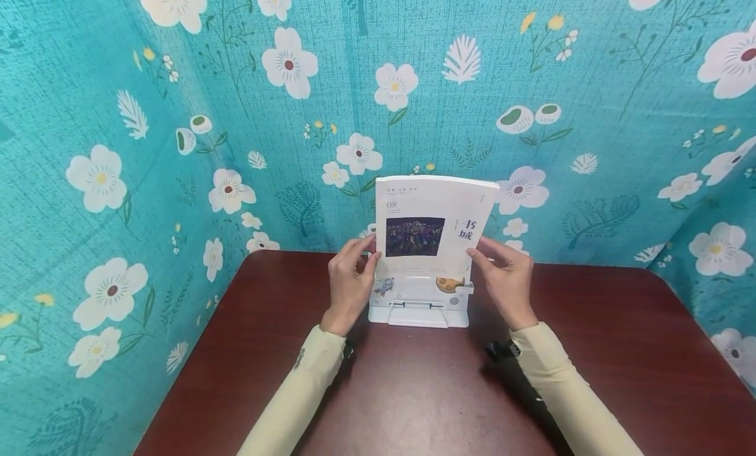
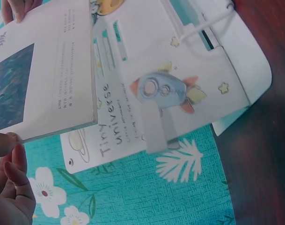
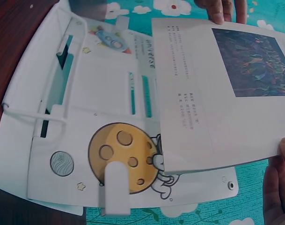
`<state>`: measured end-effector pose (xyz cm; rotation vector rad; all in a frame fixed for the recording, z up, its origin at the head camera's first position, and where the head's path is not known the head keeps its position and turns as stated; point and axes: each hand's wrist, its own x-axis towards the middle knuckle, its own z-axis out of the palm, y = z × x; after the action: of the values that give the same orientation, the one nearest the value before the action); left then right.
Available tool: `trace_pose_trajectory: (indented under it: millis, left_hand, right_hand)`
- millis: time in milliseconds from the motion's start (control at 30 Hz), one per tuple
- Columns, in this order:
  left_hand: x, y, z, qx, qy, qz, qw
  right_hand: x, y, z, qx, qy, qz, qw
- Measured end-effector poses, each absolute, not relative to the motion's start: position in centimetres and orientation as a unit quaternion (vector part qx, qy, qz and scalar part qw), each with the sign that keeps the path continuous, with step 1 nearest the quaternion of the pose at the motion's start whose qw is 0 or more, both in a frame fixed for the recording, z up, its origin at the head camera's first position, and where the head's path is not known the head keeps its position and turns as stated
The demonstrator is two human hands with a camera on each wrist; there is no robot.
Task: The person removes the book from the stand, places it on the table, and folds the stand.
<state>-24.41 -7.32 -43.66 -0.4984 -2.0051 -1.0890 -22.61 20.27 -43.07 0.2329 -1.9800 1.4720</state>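
Note:
Both hands hold a white paperback magazine upright by its side edges, its front cover with a dark picture facing me. My left hand pinches the left edge between thumb and fingers. At the right edge, the thumb and fingers of my right hand grip likewise. Behind and below the magazine stands a white book stand, printed with a rocket and a yellow moon. In the left wrist view, a gap shows between the magazine's lower edge and the stand's clip. Another clip shows in the right wrist view.
The stand rests on a dark red-brown table, near its back edge. Behind the table hangs a teal flowered cloth, which also runs down the left side. A wire support lies at the stand's front.

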Motion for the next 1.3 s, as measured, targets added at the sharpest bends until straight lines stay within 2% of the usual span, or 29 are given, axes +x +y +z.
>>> trace_pose_trajectory:
  millis: [833,1300]
  left_hand:
    - [-22.0,-6.1,-42.2,-0.214,-0.793,-0.479,0.311]
    - [-20.9,-4.9,-42.7,-0.215,-0.787,-0.525,0.243]
  right_hand:
    - [-20.5,22.4,-40.9,0.053,-0.782,0.539,0.308]
    - [-19.1,24.2,-41.2,0.036,-0.801,0.521,0.293]
